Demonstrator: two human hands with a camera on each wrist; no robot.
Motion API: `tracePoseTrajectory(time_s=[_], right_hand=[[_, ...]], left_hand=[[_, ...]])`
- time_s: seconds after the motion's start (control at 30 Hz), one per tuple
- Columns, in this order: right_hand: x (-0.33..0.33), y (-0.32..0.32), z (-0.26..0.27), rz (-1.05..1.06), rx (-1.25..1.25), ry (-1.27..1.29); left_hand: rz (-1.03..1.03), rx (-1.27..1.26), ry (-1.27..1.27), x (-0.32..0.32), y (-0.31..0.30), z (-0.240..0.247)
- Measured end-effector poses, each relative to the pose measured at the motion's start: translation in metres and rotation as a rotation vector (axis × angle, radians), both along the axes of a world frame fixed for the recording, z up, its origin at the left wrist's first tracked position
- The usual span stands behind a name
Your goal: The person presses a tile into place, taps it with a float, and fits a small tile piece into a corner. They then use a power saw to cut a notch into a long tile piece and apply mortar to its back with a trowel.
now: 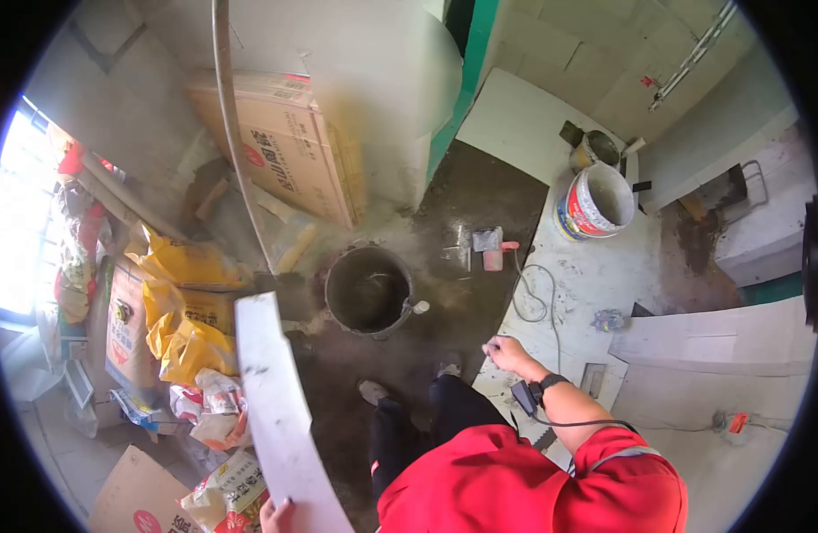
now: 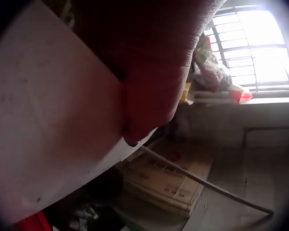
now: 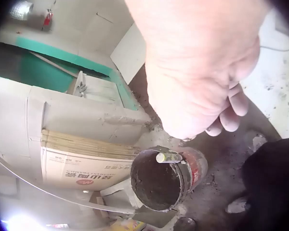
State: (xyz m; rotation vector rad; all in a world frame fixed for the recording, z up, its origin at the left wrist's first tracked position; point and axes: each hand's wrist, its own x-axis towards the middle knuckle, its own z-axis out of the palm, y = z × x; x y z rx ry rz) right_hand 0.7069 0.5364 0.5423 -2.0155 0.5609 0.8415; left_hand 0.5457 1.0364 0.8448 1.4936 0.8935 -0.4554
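The person wears a red shirt (image 1: 480,484). At the near left, the left hand (image 1: 277,515) grips the edge of a long white board (image 1: 283,409) near its near end, with the fingers bent close against it. The board slants up and away, a bit to the left. Left of it are crumpled bags (image 1: 221,404) and yellow bags (image 1: 191,333). Over on the right, the right hand (image 1: 513,357) hangs in the air. Its fingers are loose and a little bent, and I see nothing in them. A black strap (image 1: 549,382) goes round that wrist. Past the shoes (image 1: 372,393), a big round bucket (image 1: 369,289) stands on the wet, dirty floor. Farther to the right, a white bucket (image 1: 595,202) stands on a pale sheet (image 1: 564,258). Far off, flat brown boxes (image 1: 276,147) lean on the wall, and a bright window (image 1: 18,213) is at the far left.
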Motion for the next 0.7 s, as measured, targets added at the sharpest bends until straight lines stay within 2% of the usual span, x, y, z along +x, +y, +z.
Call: tracePoseTrajectory(time_s=[0.03,0.07,0.1,0.13,0.17,0.2,0.23,0.27,0.3,0.33,0.5,0.57,0.7], right_hand=[[0.004,-0.006,0.007,0.005,-0.003,-0.026],[0.009,-0.013,0.014,0.007,-0.011,-0.061],[0.01,-0.021,0.021,-0.002,-0.024,-0.068],[0.01,-0.028,0.026,-0.062,-0.002,-0.047],[0.013,-0.033,0.033,-0.123,0.022,-0.031],[0.015,-0.032,0.063,-0.16,-0.014,-0.011],[0.009,-0.037,0.064,-0.171,-0.021,-0.009],[0.003,-0.046,0.065,-0.251,0.007,-0.054],[-0.007,-0.051,0.068,-0.33,0.037,-0.092],[-0.013,-0.055,0.072,-0.402,0.082,-0.029],[-0.05,-0.063,0.093,-0.55,0.141,-0.026],[-0.056,-0.071,0.1,-0.621,0.155,-0.033],[-0.043,-0.114,0.081,-0.674,0.201,-0.01]], left_hand=[[-0.069,0.007,0.047,-0.004,0.03,-0.072],[-0.065,-0.101,0.049,0.018,0.015,-0.084],[-0.171,-0.118,0.077,0.032,0.013,-0.107],[-0.157,-0.167,0.108,0.067,-0.024,-0.092],[-0.223,-0.184,0.123,0.085,-0.034,-0.104],[-0.264,-0.231,0.147,0.113,-0.055,-0.09],[-0.335,-0.197,0.128,0.129,-0.063,-0.1],[-0.398,-0.302,0.149,0.154,-0.079,-0.081],[-0.491,-0.247,0.141,0.165,-0.077,-0.104],[-0.52,-0.298,0.165,0.181,-0.084,-0.111],[-0.643,-0.417,0.218,0.258,-0.148,-0.136],[-0.624,-0.553,0.271,0.277,-0.182,-0.168],[-0.581,-0.623,0.3,0.295,-0.25,-0.215]])
